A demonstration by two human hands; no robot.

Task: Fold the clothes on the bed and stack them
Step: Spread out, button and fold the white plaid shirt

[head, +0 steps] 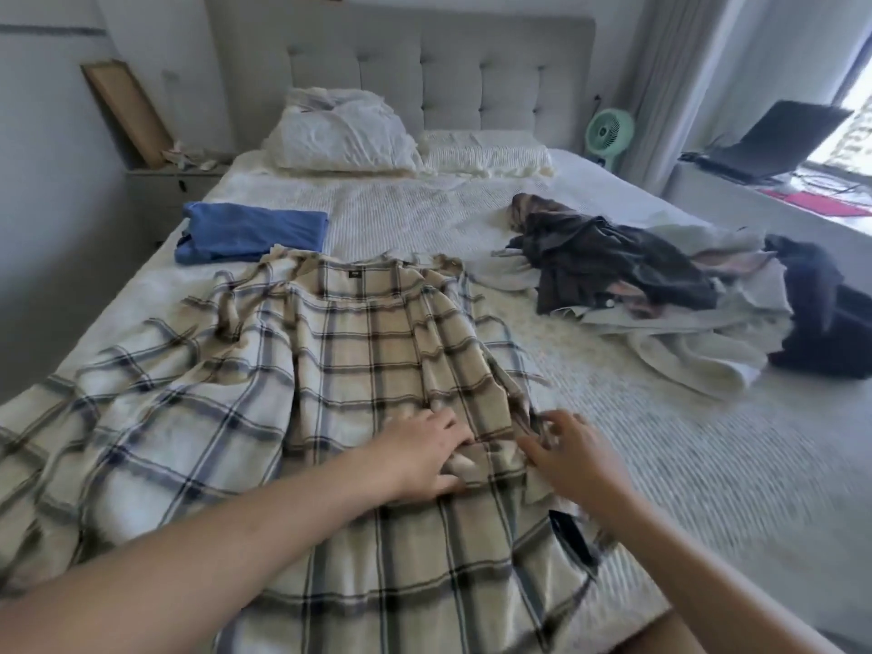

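Beige plaid cloth, crossed with dark and blue lines, makes up the shirt point(292, 394) that is spread over the near part of the bed point(684, 464), its collar and small dark label turned toward the headboard point(439, 63). Everything else is placed here relative to this shirt. The left hand point(424, 457) is laid on the shirt's lower middle; a fold of the fabric is gripped between its thumb and curled fingers. Just to the right of it, at the shirt's right front edge, the right hand point(573, 457) is seen with its fingers bent around the edge of the cloth, which appears to be pinched between fingertips and thumb, though motion blur softens the detail. A small dark object point(573, 542) is seen at the shirt's right hem, below the right wrist; what it is cannot be told.

Beyond the shirt's left shoulder, touching its collar end, a folded blue garment point(250, 231) is laid flat. To the right of the shirt, apart from it, an unfolded heap of clothes point(660, 285) is piled: brown and dark pieces over pale ones. Farther behind the shirt, two pillows point(344, 134) are propped at the headboard. Far right of the shirt, a laptop point(774, 139) and a green fan point(608, 132) are visible.
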